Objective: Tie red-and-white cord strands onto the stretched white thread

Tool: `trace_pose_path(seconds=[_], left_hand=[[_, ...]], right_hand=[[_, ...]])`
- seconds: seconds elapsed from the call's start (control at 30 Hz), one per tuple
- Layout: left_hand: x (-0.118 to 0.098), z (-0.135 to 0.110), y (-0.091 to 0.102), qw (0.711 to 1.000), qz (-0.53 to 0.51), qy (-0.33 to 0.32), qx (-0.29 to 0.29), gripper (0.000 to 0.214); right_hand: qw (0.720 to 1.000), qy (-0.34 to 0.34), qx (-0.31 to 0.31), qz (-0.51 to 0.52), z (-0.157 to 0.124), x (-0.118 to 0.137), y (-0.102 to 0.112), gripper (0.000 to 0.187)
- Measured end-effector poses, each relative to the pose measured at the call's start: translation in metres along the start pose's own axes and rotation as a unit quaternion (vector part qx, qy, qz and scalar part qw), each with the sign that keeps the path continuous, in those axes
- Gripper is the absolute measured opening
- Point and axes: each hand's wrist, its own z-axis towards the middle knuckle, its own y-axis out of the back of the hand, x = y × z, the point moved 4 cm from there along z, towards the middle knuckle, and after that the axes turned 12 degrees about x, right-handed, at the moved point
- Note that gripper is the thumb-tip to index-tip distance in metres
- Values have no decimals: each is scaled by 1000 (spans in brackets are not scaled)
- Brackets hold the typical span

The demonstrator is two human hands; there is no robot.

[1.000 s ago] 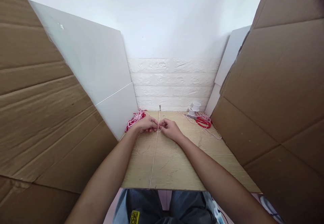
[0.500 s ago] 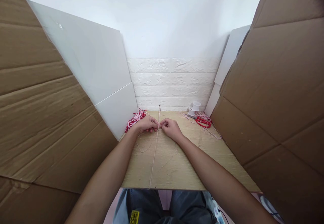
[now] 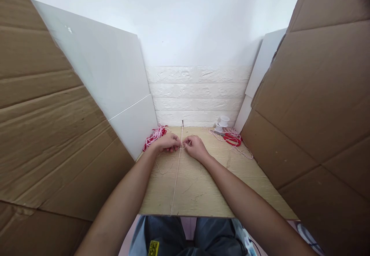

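Note:
A pale cord (image 3: pixel 176 177) runs taut from a nail (image 3: pixel 182 122) at the back of the wooden board down to the near edge. Left of the cord, my left hand (image 3: pixel 170 142) is closed in a pinch, its fingertips close against the cord. On the other side my right hand (image 3: pixel 194 147) pinches a thin pale thread (image 3: pixel 185 147), which curves across to the cord. Fine detail where thread and cord meet is too small to make out.
Red and pink yarn (image 3: pixel 154 137) lies bunched at the back left. At the back right are red-handled scissors (image 3: pixel 232 139), white spools (image 3: pixel 223 121) and loose pink cord (image 3: pixel 244 155). Cardboard walls (image 3: pixel 318 105) flank the wooden board (image 3: pixel 208 198).
My right hand has drawn slightly away from the cord, with the thread spanning the small gap. My left hand has barely moved.

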Motion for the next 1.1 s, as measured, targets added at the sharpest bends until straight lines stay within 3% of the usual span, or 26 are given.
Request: trace_pose_path(seconds=[0.57,0.73,0.97,1.1], left_hand=[[-6,-7,-1,999,1,19,-39,5],[-6,-8,3,996,5,32,-81,7],[2,-8,18,982,55,44,-176,5],[8,-7,23,980,113,38,-159,2]], right_hand=[[1000,-21,-3,4,2,-8,-2,6],[999,-36,-23,0,2,-12,-1,7],[992,-106,-68,8,3,-26,11,8],[991,-112,-61,30,2,-26,13,16]])
